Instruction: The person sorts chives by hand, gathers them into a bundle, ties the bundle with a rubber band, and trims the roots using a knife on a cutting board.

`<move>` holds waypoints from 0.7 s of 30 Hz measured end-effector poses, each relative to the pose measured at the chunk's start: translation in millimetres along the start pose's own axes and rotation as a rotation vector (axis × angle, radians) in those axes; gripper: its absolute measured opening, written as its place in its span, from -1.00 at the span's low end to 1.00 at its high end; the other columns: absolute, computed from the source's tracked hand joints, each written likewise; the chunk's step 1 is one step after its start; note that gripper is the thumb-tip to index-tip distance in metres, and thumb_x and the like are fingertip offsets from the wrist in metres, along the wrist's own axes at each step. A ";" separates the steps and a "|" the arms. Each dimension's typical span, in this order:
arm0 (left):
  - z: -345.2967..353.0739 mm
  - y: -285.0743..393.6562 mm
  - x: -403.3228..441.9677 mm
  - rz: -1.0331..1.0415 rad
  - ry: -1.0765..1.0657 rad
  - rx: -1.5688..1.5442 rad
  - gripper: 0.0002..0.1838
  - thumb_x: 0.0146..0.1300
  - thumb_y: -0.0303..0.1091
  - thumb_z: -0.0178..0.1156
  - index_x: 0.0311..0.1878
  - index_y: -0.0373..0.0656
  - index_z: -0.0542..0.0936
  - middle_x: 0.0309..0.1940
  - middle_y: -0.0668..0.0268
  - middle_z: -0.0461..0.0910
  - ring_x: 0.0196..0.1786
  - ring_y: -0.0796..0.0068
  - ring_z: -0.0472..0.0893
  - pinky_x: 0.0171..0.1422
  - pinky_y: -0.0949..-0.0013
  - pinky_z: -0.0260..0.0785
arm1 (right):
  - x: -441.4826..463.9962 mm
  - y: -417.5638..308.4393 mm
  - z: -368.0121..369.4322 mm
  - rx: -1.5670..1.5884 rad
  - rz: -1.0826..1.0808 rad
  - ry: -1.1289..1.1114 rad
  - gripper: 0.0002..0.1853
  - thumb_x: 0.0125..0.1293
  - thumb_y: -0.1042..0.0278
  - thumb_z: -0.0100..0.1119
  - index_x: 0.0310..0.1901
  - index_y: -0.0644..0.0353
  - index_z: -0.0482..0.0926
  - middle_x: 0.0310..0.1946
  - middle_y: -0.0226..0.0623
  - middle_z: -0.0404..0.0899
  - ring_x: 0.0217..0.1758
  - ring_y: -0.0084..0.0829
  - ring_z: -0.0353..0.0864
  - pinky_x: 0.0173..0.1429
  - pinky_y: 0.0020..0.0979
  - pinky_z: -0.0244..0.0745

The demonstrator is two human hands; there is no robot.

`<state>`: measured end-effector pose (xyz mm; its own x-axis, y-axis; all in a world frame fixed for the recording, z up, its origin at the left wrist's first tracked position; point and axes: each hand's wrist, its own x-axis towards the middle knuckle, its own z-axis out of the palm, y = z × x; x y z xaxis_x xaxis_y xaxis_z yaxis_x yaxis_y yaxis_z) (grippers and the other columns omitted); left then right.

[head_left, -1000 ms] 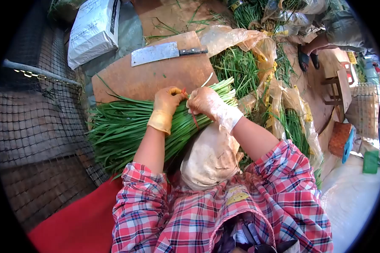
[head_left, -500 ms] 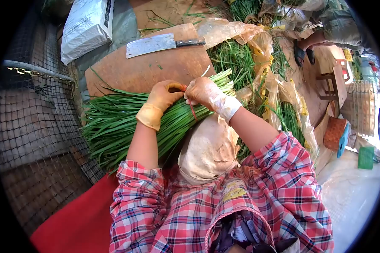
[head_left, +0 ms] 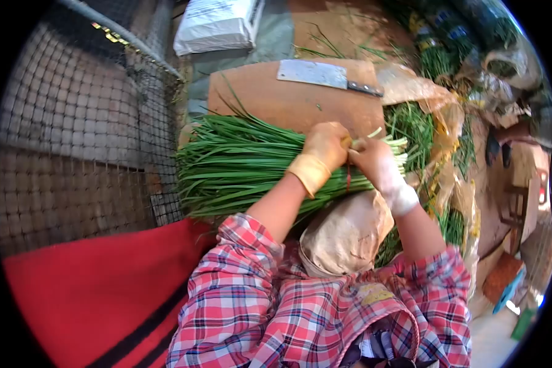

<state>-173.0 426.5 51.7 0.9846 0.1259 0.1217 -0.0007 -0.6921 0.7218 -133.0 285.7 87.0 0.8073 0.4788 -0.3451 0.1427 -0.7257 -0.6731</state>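
Note:
A thick bundle of long green chives [head_left: 239,162] lies sideways in front of me, its pale cut ends to the right. Around it near those ends runs a thin red tie [head_left: 348,178]. My left hand [head_left: 327,146], in a yellowish glove, is closed at the top of the bundle with its fingertips pinched over the tie. Against it, my right hand [head_left: 374,161], in a stained glove with a white cuff, is closed in a pinch too. The tie's ends are hidden between the fingers. Beyond the bundle, a cleaver [head_left: 313,73] rests on a wooden board [head_left: 251,83].
Loose chives [head_left: 411,132] lie on crumpled plastic sheeting [head_left: 451,126] at the right. Black netting [head_left: 73,104] stands on the left. A white package [head_left: 218,27] sits behind the board, and a red cloth [head_left: 104,270] is at lower left. A person's feet [head_left: 498,150] show far right.
The camera view has turned, so the scene sits further right and more red cloth shows. My hands have drawn together over the tie, their fingertips now meeting.

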 end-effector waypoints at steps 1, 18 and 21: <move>-1.3 2.9 -1.0 0.061 0.059 0.075 -0.91 0.02 -0.39 0.19 -0.50 -0.19 0.61 -0.41 0.15 0.59 -0.28 0.06 0.56 -0.13 0.16 0.41 | -11.9 -7.3 -7.8 -0.157 -0.049 0.106 -0.59 0.00 0.09 0.25 -0.15 0.18 0.60 -0.30 -0.12 0.63 -0.22 -0.21 0.61 -0.07 -0.28 0.45; -3.3 54.5 -101.8 0.005 0.113 -0.328 -0.86 0.12 -0.42 0.22 -0.24 -0.22 0.61 -0.35 0.16 0.60 -0.27 0.21 0.58 -0.19 0.29 0.44 | 5.2 27.7 -8.3 -0.545 -0.418 -0.142 0.12 -0.26 0.13 0.48 0.38 0.08 0.02 0.30 -0.04 0.21 0.39 -0.03 0.14 0.44 -0.10 -0.02; -21.8 65.3 -127.9 -0.038 0.133 -0.309 -0.55 0.00 -0.49 0.30 0.04 -0.18 0.51 -0.07 0.17 0.57 -0.10 0.16 0.58 0.04 0.24 0.44 | -7.9 30.2 -47.5 -0.613 -0.314 0.032 0.01 -0.12 0.01 0.44 0.36 0.03 0.09 0.29 -0.09 0.27 0.38 -0.15 0.19 0.39 -0.07 0.08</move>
<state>-302.8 380.8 98.2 0.9535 0.2531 0.1637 -0.0375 -0.4393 0.8976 -107.9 236.5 100.5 0.6898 0.7041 -0.1684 0.6631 -0.7078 -0.2435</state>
